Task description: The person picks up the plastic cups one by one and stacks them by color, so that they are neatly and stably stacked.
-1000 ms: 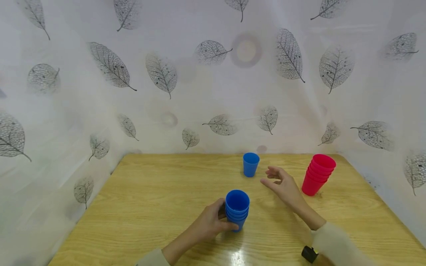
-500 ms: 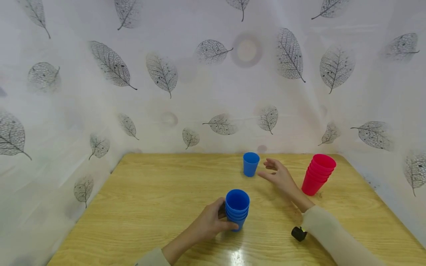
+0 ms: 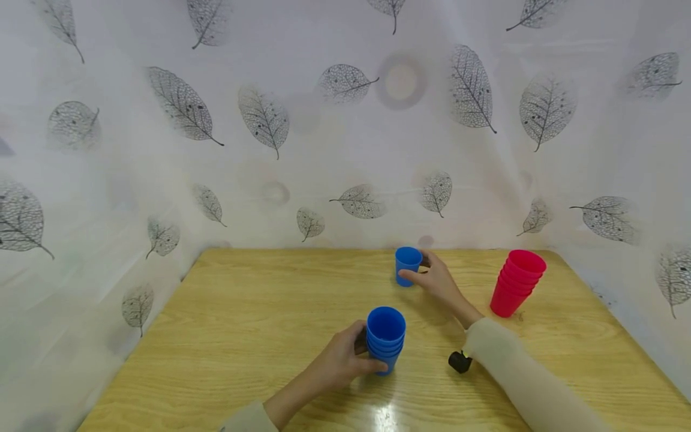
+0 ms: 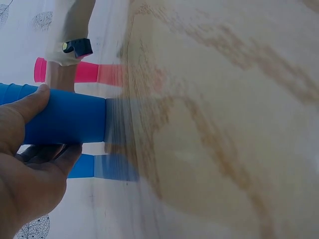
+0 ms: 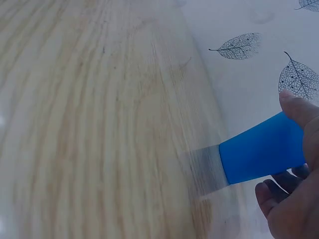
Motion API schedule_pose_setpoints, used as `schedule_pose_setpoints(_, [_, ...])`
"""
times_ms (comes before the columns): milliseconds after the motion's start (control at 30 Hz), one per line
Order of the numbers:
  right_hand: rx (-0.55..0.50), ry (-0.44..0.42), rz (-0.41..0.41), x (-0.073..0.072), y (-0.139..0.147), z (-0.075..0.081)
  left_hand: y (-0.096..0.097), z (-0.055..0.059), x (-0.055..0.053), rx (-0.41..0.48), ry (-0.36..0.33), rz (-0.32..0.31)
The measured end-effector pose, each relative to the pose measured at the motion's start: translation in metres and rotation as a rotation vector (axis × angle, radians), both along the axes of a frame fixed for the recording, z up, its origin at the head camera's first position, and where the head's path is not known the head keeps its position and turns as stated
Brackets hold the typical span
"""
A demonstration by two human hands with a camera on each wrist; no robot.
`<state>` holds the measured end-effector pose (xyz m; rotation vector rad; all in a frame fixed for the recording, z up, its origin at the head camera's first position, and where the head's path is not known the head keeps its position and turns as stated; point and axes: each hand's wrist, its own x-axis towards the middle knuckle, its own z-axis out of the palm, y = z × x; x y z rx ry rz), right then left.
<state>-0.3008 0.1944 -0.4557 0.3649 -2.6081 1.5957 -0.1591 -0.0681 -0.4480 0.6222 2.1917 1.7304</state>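
A nested stack of blue plastic cups [image 3: 385,339] stands upright near the front middle of the table. My left hand [image 3: 340,360] grips it from the left, thumb across the near side and fingers behind. In the left wrist view the thumb lies along the blue cup stack [image 4: 70,117]. Farther back is a single blue cup [image 3: 406,264], upright on the table. My right hand [image 3: 437,279] has come round it from the right, thumb on its front and fingers partly hidden behind. The right wrist view shows this blue cup [image 5: 264,149] between thumb and fingers.
A nested stack of red cups [image 3: 515,285], leaning slightly, stands on the right of the wooden table [image 3: 259,300]. Behind the table hangs a pale leaf-print sheet [image 3: 302,138]. A small black device [image 3: 460,362] sits at the right sleeve's cuff.
My right hand has moved left and away from me, from beside the single blue cup to around it. My left hand and the blue stack have stayed put.
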Motion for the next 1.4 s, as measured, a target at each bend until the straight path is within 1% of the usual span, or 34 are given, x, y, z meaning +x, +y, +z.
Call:
schedule_pose_setpoints(200, [0.004, -0.03, -0.023, -0.005, -0.008, 0.001, 0.0, 0.0, 0.0, 0.005, 0.006, -0.003])
schedule_pose_setpoints(367, [-0.009, -0.024, -0.038, -0.007, -0.011, 0.0, 0.0, 0.001, 0.0, 0.001, 0.004, -0.003])
schedule_pose_setpoints(567, [-0.02, -0.013, -0.042, -0.003, -0.009, 0.001, 0.0, 0.001, 0.001, 0.01, -0.015, -0.003])
schedule_pose_setpoints(700, [-0.009, 0.006, -0.034, 0.004, -0.005, 0.006, -0.001, 0.002, 0.001, -0.009, -0.025, 0.003])
schedule_pose_setpoints(967, [-0.013, 0.049, 0.014, 0.018, 0.004, 0.01, -0.001, 0.003, 0.001, -0.022, -0.026, 0.003])
schedule_pose_setpoints(1233, [-0.025, 0.049, 0.046, 0.045, 0.014, 0.018, 0.0, 0.002, 0.001, -0.006, -0.008, 0.002])
schedule_pose_setpoints(1400, [-0.047, 0.042, 0.061, 0.06, 0.02, 0.023, 0.0, 0.002, 0.0, -0.013, -0.015, 0.003])
